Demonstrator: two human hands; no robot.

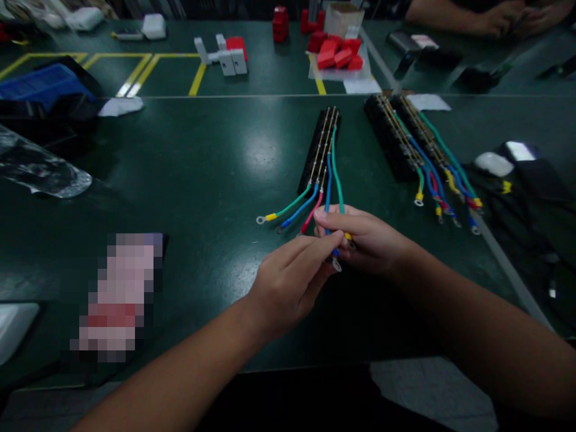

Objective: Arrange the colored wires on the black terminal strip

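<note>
A black terminal strip (317, 150) lies on the dark green table (202, 180) with several coloured wires coming out of its near end. My left hand (288, 282) pinches the end of a blue wire (328, 180) near its ring lug. My right hand (364, 237) is closed over the green wire (336, 180) and the blue one beside it. A green wire with a yellow sleeve (288, 210), another blue wire and a red wire (312, 216) lie loose to the left of my fingers.
A second black strip with wires (405, 144) lies to the right. Red blocks (335, 54) and white parts (225, 57) stand at the back. A blue tray (42, 81) and clear plastic (40, 171) are left. Another person's hands (508, 15) rest at the far right.
</note>
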